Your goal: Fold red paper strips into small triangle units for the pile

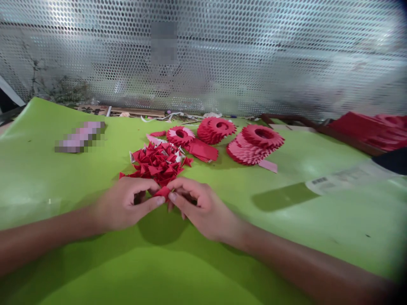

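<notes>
A small red folded paper piece [163, 192] is pinched between both hands, near the middle of the view. My left hand [127, 203] grips its left side with thumb and fingers. On its right side, my right hand [203, 207] holds it with closed fingertips. Just behind the hands lies a heap of red folded paper triangles [155, 163], a few of them white or pink. Flat red paper slips [202, 150] lie right of the heap.
Behind are a small red and white paper ring [180, 134], a red ring stack [214, 130] and a taller red-pink stack [254, 144]. A clear bottle [343, 177] lies at right on the green table [152, 271]. A perforated metal panel [203, 63] stands behind.
</notes>
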Demonstrator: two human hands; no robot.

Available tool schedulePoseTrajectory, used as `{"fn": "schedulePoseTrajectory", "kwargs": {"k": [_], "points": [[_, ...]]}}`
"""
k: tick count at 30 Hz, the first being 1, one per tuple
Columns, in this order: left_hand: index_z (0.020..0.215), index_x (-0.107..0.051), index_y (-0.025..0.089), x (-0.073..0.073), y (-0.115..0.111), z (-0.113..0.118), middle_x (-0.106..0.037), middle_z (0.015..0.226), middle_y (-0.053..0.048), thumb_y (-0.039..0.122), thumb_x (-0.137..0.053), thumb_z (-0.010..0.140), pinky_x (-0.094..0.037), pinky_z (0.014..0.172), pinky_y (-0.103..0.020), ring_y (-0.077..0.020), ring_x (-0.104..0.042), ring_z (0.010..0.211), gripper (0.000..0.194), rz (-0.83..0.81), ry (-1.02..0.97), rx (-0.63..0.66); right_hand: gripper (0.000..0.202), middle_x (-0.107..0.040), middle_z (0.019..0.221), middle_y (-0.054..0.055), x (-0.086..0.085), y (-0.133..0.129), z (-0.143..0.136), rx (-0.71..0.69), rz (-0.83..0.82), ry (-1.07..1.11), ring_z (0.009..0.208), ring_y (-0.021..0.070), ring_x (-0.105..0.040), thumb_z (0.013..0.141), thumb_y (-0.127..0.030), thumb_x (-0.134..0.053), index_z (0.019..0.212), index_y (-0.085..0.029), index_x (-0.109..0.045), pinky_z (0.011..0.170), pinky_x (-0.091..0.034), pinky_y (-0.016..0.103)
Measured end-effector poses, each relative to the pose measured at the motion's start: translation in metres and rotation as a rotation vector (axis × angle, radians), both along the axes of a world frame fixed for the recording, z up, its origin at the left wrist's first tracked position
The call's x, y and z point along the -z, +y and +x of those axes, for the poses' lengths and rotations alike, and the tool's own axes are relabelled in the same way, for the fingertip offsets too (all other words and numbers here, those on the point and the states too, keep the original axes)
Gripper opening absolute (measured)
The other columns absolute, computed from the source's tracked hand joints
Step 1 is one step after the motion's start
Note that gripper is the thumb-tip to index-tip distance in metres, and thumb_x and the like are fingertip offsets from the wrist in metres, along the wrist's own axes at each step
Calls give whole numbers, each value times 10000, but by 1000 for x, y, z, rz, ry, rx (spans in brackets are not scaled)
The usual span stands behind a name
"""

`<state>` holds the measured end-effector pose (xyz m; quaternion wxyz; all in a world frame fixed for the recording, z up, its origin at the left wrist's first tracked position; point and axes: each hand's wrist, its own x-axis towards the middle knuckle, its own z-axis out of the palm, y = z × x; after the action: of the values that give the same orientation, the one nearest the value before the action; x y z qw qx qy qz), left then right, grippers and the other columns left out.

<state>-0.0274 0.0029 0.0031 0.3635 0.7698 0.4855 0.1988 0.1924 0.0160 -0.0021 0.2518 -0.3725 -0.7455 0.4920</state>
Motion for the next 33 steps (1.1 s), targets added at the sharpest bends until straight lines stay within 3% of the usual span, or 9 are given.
{"fn": "schedulePoseTrajectory", "kwargs": {"k": [7,15,18,22,24,33], "points": [[798,-686,170,2,2,-1,-667,727,-5,515,-444,993,-341,595,-263,-149,-547,636,464,-27,7,-17,185,-685,824,1,2,-1,-1,-10,-45,47,641,109,-572,1029,-322,-527,1173,-212,-565,553,-444,220],[753,-609,156,-1,2,4,-559,681,12,482,-484,961,-291,526,-238,-120,-449,585,406,-25,0,22,157,-652,786,-30,4,-2,2,-84,-53,5,569,100,-543,1030,-281,-494,1177,-235,-464,500,-427,211],[749,-614,158,-2,3,2,-560,680,12,492,-501,947,-304,531,-232,-118,-453,593,405,-89,-90,-12,194,-688,880,-4,5,-3,2,-32,135,18,632,106,-581,990,-254,-562,1175,-228,-511,558,-469,224],[843,-641,168,0,4,-4,-585,689,17,596,-552,913,-285,475,-216,-105,-424,534,443,-311,-186,-101,158,-719,1002,23,8,-3,2,-28,429,21,740,114,-638,926,-153,-620,1070,-215,-646,665,-528,237],[865,-636,172,3,5,-6,-608,711,12,618,-572,902,-286,462,-208,-99,-421,521,452,-377,-209,-116,134,-738,975,27,9,-2,1,-28,485,29,768,129,-662,937,-147,-618,1034,-211,-687,680,-543,244],[883,-686,152,-3,6,-5,-643,686,5,650,-632,861,-290,454,-198,-90,-433,506,501,-399,-232,-68,48,-787,874,10,5,0,2,-8,592,72,720,133,-707,935,-184,-703,951,-209,-741,700,-561,253]]}}
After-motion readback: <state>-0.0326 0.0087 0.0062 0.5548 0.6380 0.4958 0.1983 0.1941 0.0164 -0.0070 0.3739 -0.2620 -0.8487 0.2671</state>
